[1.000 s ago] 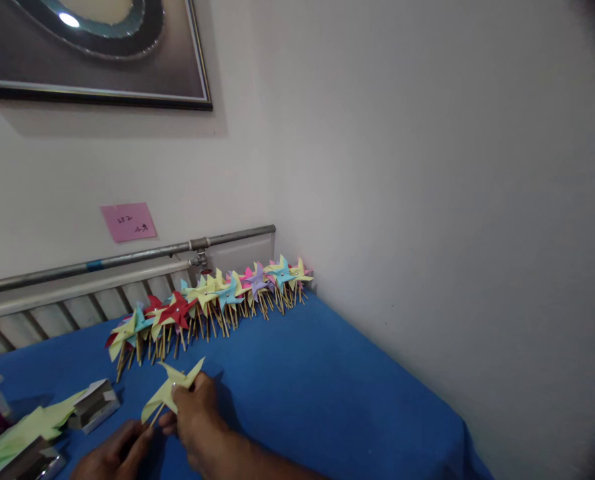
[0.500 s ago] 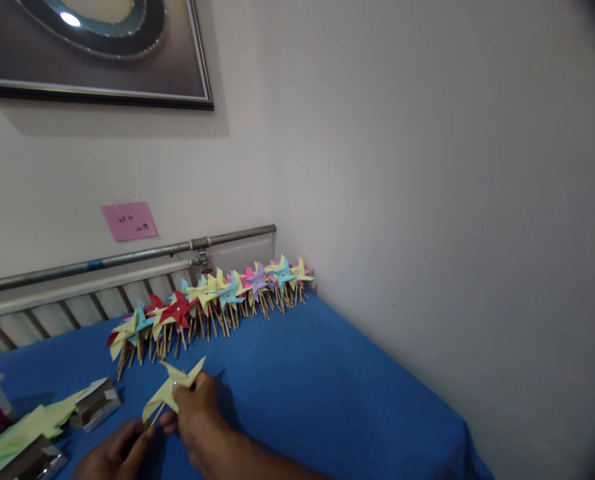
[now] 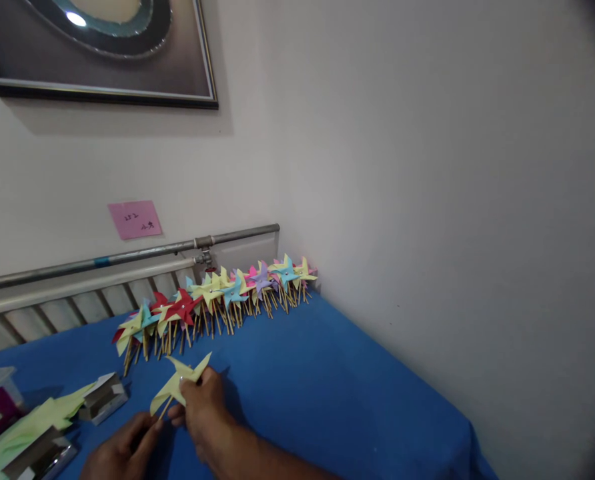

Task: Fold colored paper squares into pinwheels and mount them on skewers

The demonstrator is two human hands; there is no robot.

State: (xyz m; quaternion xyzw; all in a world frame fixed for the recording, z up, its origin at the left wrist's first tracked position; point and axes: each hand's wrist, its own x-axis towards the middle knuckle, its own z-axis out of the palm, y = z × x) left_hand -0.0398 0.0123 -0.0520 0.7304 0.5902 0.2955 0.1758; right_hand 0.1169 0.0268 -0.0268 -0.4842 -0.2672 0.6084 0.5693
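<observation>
We hold a pale yellow paper pinwheel [image 3: 178, 385] just above the blue cloth table [image 3: 327, 400].
Nothing has shifted: our right hand [image 3: 202, 410] still pinches its hub, our left hand [image 3: 122, 453] stays closed on its wooden stick [image 3: 163, 413], before the row of coloured pinwheels [image 3: 217, 297].

Pale yellow pinwheel [image 3: 180, 385], blue tablecloth [image 3: 327, 393]
</observation>
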